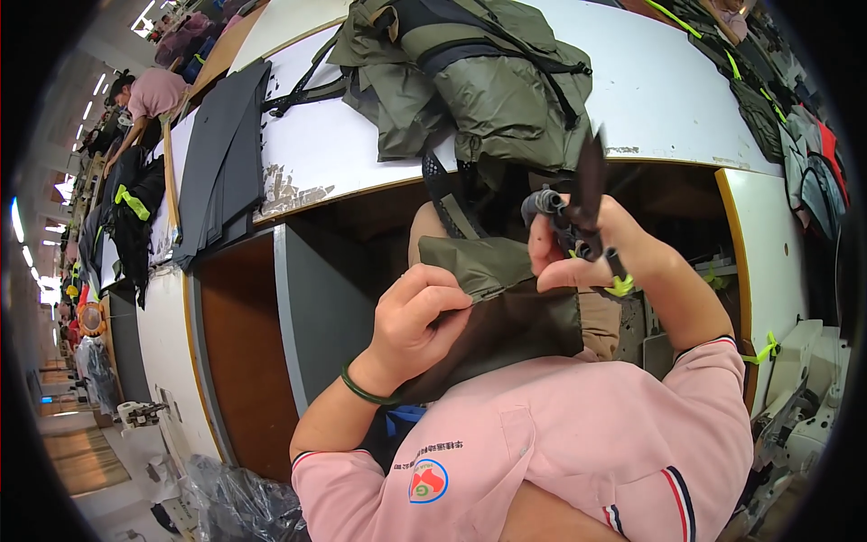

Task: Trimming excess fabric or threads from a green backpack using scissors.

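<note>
Right now the left hand (pixel 417 318) is pinching the corner of an olive green cloth piece (pixel 501 303), with its fingers closed tight on the folded edge. The right hand (pixel 578 246) is gripping a black strap (pixel 589 194) and a small black buckle, maybe two, but they are too dark and bunched to tell. A bit of yellow-green tape (pixel 620 286) is poking out under that hand. The cloth is hanging in front of the person's chest, below the white table (pixel 668 90). A big green bag (pixel 479 77) is lying on that table, looking mostly sewn. The strap is not joined to the cloth yet, so that part is looking unfinished.
</note>
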`<state>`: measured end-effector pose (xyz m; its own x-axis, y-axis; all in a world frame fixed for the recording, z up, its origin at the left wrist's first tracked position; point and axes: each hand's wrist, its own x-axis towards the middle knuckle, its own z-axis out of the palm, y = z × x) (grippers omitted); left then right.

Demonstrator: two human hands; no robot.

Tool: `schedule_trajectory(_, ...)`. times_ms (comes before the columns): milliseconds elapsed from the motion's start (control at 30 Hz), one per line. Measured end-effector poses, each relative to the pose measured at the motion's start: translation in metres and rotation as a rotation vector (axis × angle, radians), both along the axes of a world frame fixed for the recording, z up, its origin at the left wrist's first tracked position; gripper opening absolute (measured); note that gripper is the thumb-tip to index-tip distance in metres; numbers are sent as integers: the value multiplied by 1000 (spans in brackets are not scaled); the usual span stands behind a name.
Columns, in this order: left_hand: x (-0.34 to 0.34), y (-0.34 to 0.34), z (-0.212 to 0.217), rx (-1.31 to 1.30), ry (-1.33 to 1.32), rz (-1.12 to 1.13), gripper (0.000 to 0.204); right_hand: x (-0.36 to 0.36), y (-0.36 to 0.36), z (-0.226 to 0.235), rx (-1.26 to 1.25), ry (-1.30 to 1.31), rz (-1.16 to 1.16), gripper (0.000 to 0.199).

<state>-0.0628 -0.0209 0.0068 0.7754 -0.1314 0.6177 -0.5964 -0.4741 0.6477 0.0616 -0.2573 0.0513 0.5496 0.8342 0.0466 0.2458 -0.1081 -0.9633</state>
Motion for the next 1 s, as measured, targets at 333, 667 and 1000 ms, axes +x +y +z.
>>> schedule_trajectory(333,11,10,-4,-294,479,-206,23,-7,9,-14,-91,273,-67,22)
schedule_trajectory(667,6,9,-13,-1002,954,-231,30,6,-3,-35,-220,-1,-120,37)
schedule_trajectory(1000,5,6,-19,-445,701,-119,43,20,-25,-17,-354,-834,0,54)
